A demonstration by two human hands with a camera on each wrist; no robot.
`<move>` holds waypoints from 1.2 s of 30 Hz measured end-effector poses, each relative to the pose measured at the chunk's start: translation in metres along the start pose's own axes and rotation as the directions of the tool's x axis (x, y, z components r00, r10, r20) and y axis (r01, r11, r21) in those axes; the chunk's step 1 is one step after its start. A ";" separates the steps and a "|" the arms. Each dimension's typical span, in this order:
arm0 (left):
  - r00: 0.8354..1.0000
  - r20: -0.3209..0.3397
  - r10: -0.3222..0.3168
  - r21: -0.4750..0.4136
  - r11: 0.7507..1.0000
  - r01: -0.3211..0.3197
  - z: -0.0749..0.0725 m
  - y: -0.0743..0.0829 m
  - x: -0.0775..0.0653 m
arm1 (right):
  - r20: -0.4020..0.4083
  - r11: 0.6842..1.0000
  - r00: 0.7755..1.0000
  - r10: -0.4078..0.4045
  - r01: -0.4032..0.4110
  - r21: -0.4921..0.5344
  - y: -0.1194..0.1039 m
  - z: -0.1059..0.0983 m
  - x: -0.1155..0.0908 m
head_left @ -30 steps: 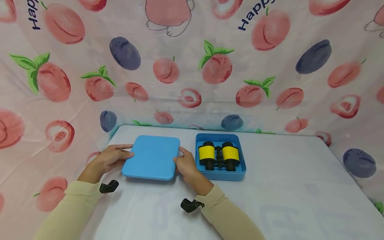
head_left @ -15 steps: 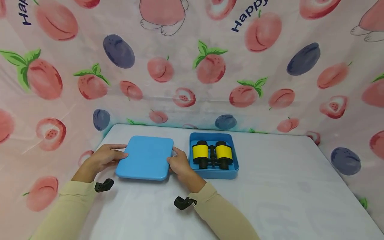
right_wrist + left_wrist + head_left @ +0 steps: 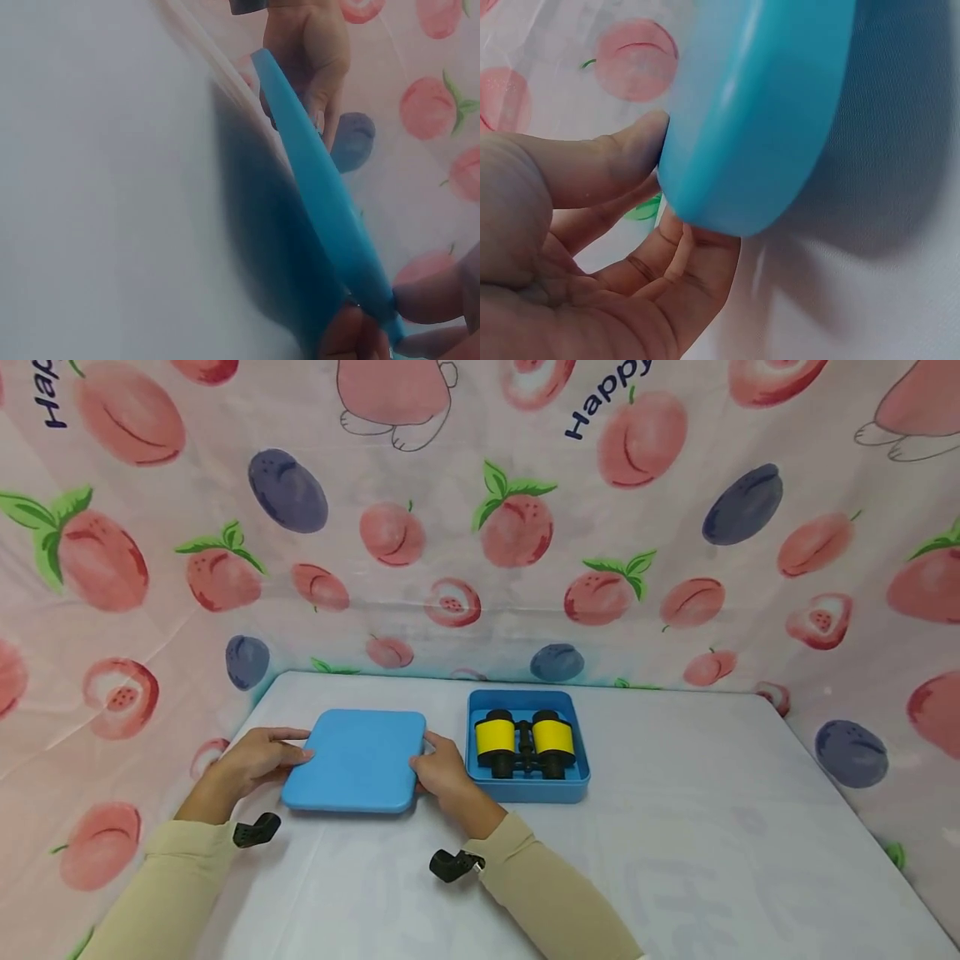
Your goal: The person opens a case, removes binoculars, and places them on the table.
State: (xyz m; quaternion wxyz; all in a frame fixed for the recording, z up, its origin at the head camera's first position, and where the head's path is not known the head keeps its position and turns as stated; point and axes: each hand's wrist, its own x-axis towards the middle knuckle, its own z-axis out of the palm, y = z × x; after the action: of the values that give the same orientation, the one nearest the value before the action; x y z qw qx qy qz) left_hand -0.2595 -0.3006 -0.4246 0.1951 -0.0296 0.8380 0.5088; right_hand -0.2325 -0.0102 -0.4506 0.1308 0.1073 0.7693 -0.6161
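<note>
Left grip (image 3: 258, 762) and right grip (image 3: 444, 770) pinch a rounded-square blue lid (image 3: 356, 762) above the white worktop (image 3: 341, 893), seemingly a holding step; shifting it likely needs matched movement.

Our sleeved forearms (image 3: 168, 885) reach forward, angled inward; our left hand (image 3: 251, 762) and right hand (image 3: 447, 774) face each other, apart, each pinching with thumb (image 3: 604, 165) above and fingers (image 3: 701, 281) beneath.
</note>
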 end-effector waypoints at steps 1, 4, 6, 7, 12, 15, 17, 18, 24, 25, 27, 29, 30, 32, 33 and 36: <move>1.000 -0.006 -0.006 -0.001 1.000 0.006 0.000 -0.001 -0.001 | 0.001 1.000 1.000 0.001 -0.001 -0.006 0.000 0.001 0.000; 1.000 -0.014 0.002 0.017 1.000 -0.001 0.000 -0.003 -0.001 | -0.008 1.000 1.000 0.009 -0.009 -0.022 0.001 0.003 0.000; 1.000 -0.024 0.002 0.023 1.000 -0.002 0.001 -0.004 -0.001 | -0.017 0.999 1.000 0.011 -0.012 -0.033 0.001 0.003 0.000; 1.000 -0.027 0.001 0.025 1.000 0.000 0.001 -0.003 0.000 | -0.020 0.999 1.000 0.010 -0.011 -0.033 0.001 0.003 0.000; 1.000 -0.026 -0.009 0.022 1.000 0.010 0.002 -0.003 0.000 | -0.018 0.999 1.000 0.002 -0.003 -0.043 0.003 0.003 0.001; 1.000 -0.025 -0.011 0.022 1.000 0.012 0.002 -0.004 0.000 | -0.014 0.999 1.000 -0.002 0.001 -0.047 0.004 0.003 0.000; 0.999 -0.034 -0.013 0.034 0.999 0.014 0.002 -0.004 -0.001 | -0.017 0.998 1.000 -0.006 0.005 -0.058 0.003 0.004 -0.001; 0.999 -0.041 -0.014 0.046 0.999 0.016 0.002 -0.004 -0.001 | -0.022 0.997 1.000 -0.014 0.013 -0.077 0.003 0.004 -0.001; 0.995 -0.070 -0.073 0.078 0.994 0.078 -0.002 0.000 -0.004 | -0.051 0.986 0.996 -0.076 0.068 -0.155 0.000 0.003 -0.008; 0.993 -0.078 -0.089 0.076 0.993 0.095 -0.003 0.002 -0.004 | -0.041 0.990 0.996 -0.082 0.077 -0.118 -0.001 0.002 -0.010; 0.989 -0.097 -0.110 0.079 0.990 0.117 -0.005 0.008 -0.005 | -0.009 0.996 0.996 -0.086 0.086 -0.013 -0.002 -0.003 -0.012; 0.988 -0.116 -0.100 0.094 0.989 0.111 -0.006 0.013 -0.005 | 0.021 0.991 0.995 -0.095 0.093 0.092 -0.004 -0.008 -0.015; 0.989 -0.120 -0.091 0.097 0.990 0.103 -0.006 0.015 -0.006 | 0.032 0.985 0.994 -0.101 0.096 0.141 -0.005 -0.011 -0.016; 0.991 -0.117 -0.066 0.107 0.991 0.078 -0.003 0.020 -0.007 | 0.040 0.971 0.993 -0.111 0.100 0.219 -0.008 -0.017 -0.018; 0.993 -0.108 -0.052 0.114 0.991 0.064 -0.002 0.022 -0.008 | 0.040 0.963 0.993 -0.115 0.101 0.250 -0.010 -0.020 -0.019; 0.997 -0.079 -0.016 0.128 0.991 0.026 0.007 0.030 -0.011 | 0.029 0.945 0.991 -0.130 0.115 0.308 -0.015 -0.031 -0.022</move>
State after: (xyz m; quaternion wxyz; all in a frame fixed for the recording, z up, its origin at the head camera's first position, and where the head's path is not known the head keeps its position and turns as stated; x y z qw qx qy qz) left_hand -0.2550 -0.2816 -0.3980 0.1692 -0.0454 0.8758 0.4499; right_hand -0.2190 0.0164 -0.4228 0.0930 0.0634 0.6666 -0.7368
